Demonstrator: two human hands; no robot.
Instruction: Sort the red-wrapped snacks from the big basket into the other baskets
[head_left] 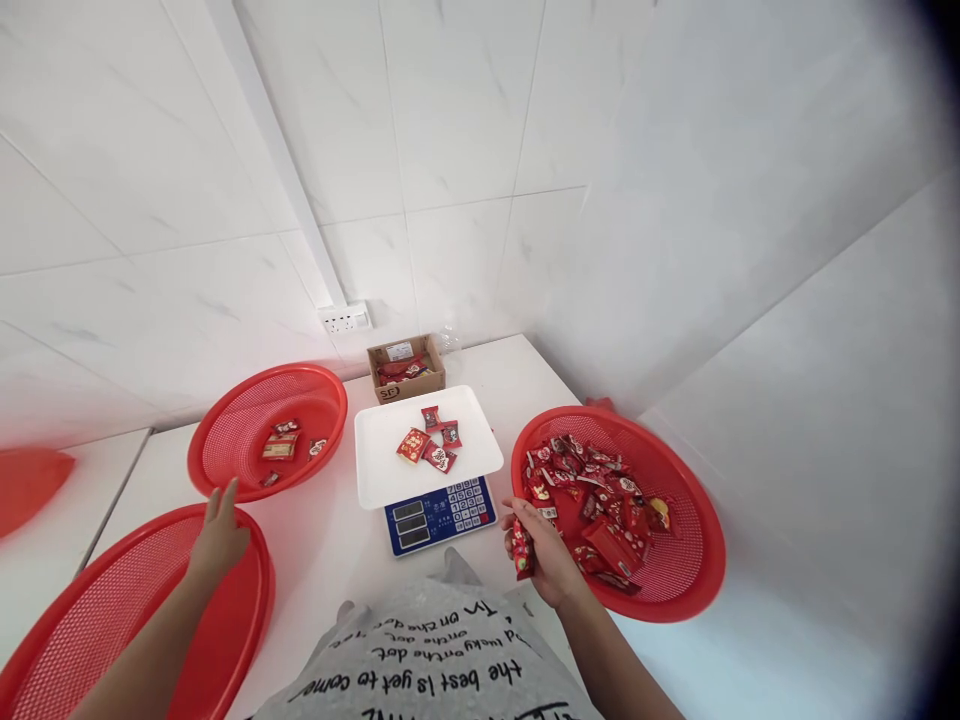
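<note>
My left hand is above the rim of the near-left red basket, with fingers stretched out and nothing visible in them. My right hand grips a small red snack packet beside the left rim of the right-hand red basket. Many red packets lie in that basket. Between my hands stands a blue digital scale topped by a white tray. Several red wrapped snacks rest together on the tray.
Behind the scale is an open cardboard box with red packets inside. A far-left red basket holds several wrapped pieces. A tiled wall with a socket borders the white table; another red item sits at far left.
</note>
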